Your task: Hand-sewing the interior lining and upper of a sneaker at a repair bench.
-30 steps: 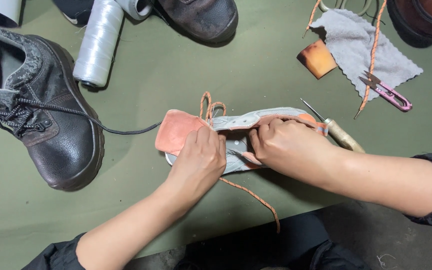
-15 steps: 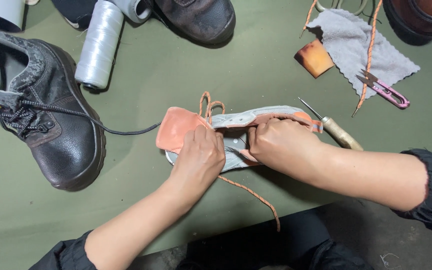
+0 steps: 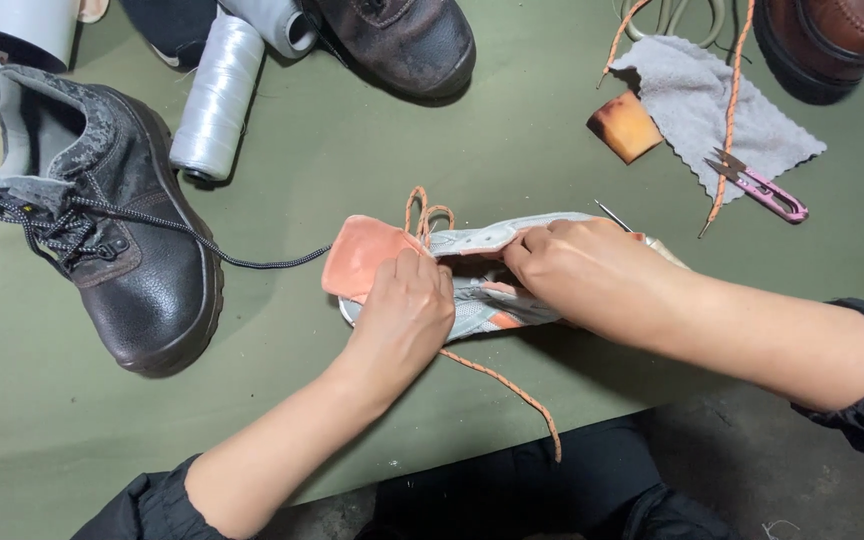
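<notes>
While the grey and orange sneaker (image 3: 482,290) is lying on its side between them, both hands are pressing it flat to the olive-green table cover (image 3: 352,170). The left hand (image 3: 407,315) is closing down over the heel end, next to the folded-out pink lining (image 3: 362,260), apparently steadying the shoe. The right hand (image 3: 577,270) is pinching the collar edge, seemingly keeping the seam exposed; an awl (image 3: 617,218) is showing just behind its knuckles, though whether it is gripped cannot be told. An orange lace (image 3: 502,385) is trailing from under the left hand toward the person.

To the left of the left hand, a black work boot (image 3: 122,240) is standing with a lace stretching toward the sneaker; a spool of white thread (image 3: 217,95) is lying beyond it. Beyond the right hand, pink thread snips (image 3: 757,185) are resting on a grey cloth (image 3: 702,105) beside a block of wax (image 3: 624,127). Nothing of the room beyond the table is showing.
</notes>
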